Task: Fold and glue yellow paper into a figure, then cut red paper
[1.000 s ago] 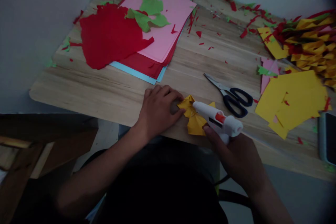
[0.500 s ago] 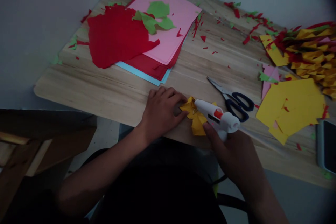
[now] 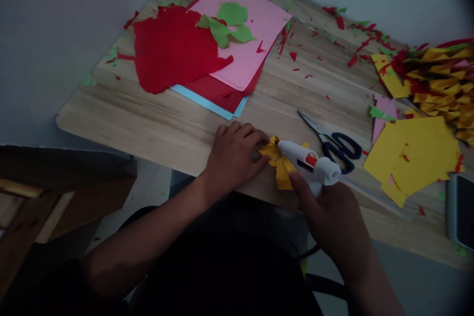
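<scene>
In the head view, our left hand has its thumb and forefinger slightly parted, pinching the folded yellow paper piece at the near edge of the pale wooden table; our right hand's fingers close round the white plastic glue gun, its nozzle at that paper; the dark-blue-handled metal scissors lie just beyond the gun.

No text, label, brand, number or sign can be read on anything in view.
</scene>
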The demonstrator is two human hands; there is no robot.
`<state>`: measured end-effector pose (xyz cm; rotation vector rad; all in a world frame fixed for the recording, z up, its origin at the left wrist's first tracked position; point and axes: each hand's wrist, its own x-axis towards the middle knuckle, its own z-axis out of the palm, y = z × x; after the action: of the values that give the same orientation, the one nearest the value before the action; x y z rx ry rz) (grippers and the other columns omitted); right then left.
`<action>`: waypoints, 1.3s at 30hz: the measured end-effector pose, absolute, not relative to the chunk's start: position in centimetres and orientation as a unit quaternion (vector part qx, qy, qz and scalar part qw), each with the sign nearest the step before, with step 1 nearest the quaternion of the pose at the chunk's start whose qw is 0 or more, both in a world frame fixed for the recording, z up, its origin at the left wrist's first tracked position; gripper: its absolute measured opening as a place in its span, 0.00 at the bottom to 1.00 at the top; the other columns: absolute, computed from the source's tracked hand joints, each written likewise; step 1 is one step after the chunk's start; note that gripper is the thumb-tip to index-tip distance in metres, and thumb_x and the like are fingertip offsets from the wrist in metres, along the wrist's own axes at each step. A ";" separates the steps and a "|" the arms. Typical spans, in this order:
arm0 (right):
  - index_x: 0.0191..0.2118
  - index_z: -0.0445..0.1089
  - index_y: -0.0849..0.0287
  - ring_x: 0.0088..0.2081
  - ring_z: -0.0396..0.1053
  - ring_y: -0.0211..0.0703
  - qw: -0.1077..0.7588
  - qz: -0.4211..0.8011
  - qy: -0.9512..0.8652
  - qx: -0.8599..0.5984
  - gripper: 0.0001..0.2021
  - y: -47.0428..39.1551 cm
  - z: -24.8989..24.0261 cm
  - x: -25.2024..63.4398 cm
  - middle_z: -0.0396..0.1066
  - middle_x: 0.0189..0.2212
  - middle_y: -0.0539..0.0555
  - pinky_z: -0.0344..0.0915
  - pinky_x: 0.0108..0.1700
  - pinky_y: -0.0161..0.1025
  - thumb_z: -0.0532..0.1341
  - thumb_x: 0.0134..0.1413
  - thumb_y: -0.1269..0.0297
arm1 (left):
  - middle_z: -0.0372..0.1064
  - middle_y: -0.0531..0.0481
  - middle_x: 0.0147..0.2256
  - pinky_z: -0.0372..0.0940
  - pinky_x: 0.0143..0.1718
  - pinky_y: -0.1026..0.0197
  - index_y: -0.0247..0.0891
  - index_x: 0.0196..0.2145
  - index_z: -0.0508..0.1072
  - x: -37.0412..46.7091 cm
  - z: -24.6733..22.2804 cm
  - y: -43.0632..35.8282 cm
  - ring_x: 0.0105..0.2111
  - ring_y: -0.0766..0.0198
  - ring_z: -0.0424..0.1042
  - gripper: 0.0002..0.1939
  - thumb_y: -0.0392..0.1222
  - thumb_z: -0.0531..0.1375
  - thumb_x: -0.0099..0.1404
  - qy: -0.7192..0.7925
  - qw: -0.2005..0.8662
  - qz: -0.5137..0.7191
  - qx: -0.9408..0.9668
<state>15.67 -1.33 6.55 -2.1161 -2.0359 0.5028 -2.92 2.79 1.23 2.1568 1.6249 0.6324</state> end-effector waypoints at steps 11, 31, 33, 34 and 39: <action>0.28 0.69 0.55 0.20 0.70 0.49 0.055 0.229 -0.642 -0.730 0.26 -1.2 7.2 15.8 0.69 0.16 0.54 0.57 0.22 0.40 0.50 0.58 0.38 | 0.75 0.50 0.44 0.55 0.47 0.48 0.44 0.44 0.74 -2.9 1.3 2.8 0.47 0.51 0.67 0.14 0.50 0.65 0.63 0.581 0.181 0.225 0.761; 0.25 0.70 0.55 0.17 0.67 0.46 0.076 0.267 -0.625 -0.729 0.25 -2.7 7.1 17.3 0.68 0.14 0.54 0.56 0.19 0.39 0.55 0.53 0.36 | 0.75 0.50 0.44 0.55 0.47 0.49 0.44 0.44 0.74 -2.8 1.5 2.8 0.48 0.51 0.67 0.14 0.49 0.65 0.62 0.588 0.187 0.217 0.756; 0.30 0.73 0.56 0.17 0.67 0.44 0.110 0.297 -0.590 -0.743 0.25 -3.0 7.5 17.9 0.67 0.14 0.52 0.59 0.19 0.38 0.57 0.52 0.37 | 0.75 0.50 0.44 0.54 0.47 0.49 0.45 0.44 0.75 -2.8 1.4 2.8 0.48 0.51 0.66 0.14 0.49 0.65 0.62 0.588 0.185 0.218 0.757; 0.32 0.73 0.56 0.17 0.66 0.43 0.133 0.313 -0.565 -0.752 0.24 -3.2 7.8 18.2 0.66 0.14 0.50 0.60 0.20 0.38 0.58 0.52 0.37 | 0.75 0.50 0.44 0.54 0.47 0.48 0.45 0.44 0.75 -2.8 1.3 2.8 0.48 0.51 0.66 0.14 0.49 0.65 0.62 0.588 0.185 0.218 0.757; 0.35 0.74 0.57 0.18 0.64 0.39 0.192 0.359 -0.491 -0.770 0.22 -3.3 8.3 19.2 0.64 0.14 0.47 0.61 0.21 0.36 0.60 0.54 0.41 | 0.74 0.50 0.43 0.54 0.47 0.48 0.44 0.44 0.75 -2.8 1.4 2.9 0.47 0.50 0.66 0.14 0.49 0.65 0.62 0.587 0.184 0.216 0.759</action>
<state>19.19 -3.31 8.27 -2.1627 -1.3787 1.0086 -2.77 2.87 1.36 2.1390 1.6540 0.6103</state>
